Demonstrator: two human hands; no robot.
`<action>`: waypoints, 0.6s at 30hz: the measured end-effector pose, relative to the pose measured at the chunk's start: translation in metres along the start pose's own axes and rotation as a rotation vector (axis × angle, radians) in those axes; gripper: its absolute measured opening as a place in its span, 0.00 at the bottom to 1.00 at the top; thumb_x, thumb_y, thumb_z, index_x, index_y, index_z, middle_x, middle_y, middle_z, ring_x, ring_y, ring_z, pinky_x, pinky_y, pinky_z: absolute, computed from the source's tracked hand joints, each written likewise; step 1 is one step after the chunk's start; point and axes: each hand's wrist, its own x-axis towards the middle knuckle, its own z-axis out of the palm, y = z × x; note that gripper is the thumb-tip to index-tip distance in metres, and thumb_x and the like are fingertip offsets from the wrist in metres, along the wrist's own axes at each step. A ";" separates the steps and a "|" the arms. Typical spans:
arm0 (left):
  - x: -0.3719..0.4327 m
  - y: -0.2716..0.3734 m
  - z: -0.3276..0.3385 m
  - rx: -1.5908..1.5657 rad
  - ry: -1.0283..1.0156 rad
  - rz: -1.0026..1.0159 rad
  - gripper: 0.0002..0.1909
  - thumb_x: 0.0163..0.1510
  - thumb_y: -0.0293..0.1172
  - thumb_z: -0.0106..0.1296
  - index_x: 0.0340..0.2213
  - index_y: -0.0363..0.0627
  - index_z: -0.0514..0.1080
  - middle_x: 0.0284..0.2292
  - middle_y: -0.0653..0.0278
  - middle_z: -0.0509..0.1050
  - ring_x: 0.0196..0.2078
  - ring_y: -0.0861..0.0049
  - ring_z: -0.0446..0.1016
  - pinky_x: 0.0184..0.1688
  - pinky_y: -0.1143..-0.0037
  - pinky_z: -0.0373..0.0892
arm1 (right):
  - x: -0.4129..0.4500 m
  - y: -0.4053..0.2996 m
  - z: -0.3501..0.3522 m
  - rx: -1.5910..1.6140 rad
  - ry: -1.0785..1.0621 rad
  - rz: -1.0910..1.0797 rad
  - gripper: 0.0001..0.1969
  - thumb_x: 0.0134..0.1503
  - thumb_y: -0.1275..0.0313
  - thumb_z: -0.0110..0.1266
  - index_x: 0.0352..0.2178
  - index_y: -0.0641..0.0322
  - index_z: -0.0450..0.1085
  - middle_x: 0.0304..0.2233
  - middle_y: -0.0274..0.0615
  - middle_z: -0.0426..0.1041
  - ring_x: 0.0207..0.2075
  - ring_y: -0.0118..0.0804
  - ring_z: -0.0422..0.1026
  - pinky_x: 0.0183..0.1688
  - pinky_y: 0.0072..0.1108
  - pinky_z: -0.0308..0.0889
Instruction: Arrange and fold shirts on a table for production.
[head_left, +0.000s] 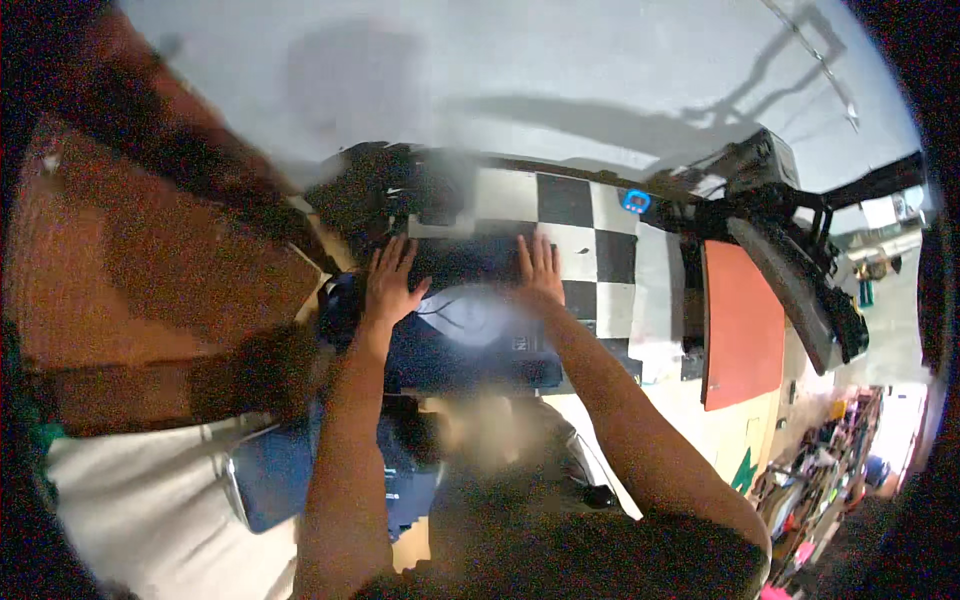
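Observation:
A dark navy garment (480, 259), apparently folded, lies flat before me on a black-and-white checkered surface (564, 201). On the garment's middle is a pale printed patch (469, 315) with thin dark lines; bits of lettering show low on its right. My left hand (393, 281) rests palm down at the garment's left edge, thumb held away from the fingers. Along the right edge lies my right hand (540, 270), also palm down with fingers slightly spread. Neither hand grips anything. Blur hides part of the cloth between my forearms.
A small blue device (636, 201) sits on the checkered surface's far side. Rightward are an orange-red panel (742, 326) and a large dark piece of equipment (787, 289). Brown wooden furniture (150, 270) stands at left. Dark cloth (360, 195) is heaped beyond my left hand.

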 end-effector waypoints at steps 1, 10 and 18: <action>-0.001 0.008 -0.001 0.011 0.004 -0.019 0.41 0.54 0.51 0.57 0.64 0.48 0.60 0.67 0.55 0.55 0.69 0.56 0.53 0.68 0.53 0.49 | 0.000 0.002 0.002 -0.005 0.011 0.027 0.60 0.48 0.26 0.47 0.70 0.58 0.42 0.71 0.59 0.40 0.72 0.58 0.39 0.71 0.48 0.33; -0.102 0.118 0.004 -0.110 -0.027 -0.258 0.33 0.58 0.46 0.58 0.57 0.38 0.66 0.63 0.43 0.59 0.67 0.44 0.53 0.68 0.50 0.47 | -0.002 -0.002 -0.002 0.035 -0.009 -0.016 0.57 0.53 0.31 0.47 0.71 0.53 0.34 0.73 0.53 0.31 0.73 0.53 0.32 0.72 0.43 0.27; -0.148 0.079 -0.011 0.094 0.184 -0.476 0.27 0.61 0.46 0.52 0.56 0.43 0.67 0.62 0.47 0.62 0.67 0.45 0.55 0.66 0.47 0.50 | -0.001 -0.003 -0.001 0.004 -0.060 0.046 0.58 0.51 0.29 0.47 0.71 0.51 0.35 0.73 0.52 0.33 0.73 0.51 0.32 0.72 0.43 0.28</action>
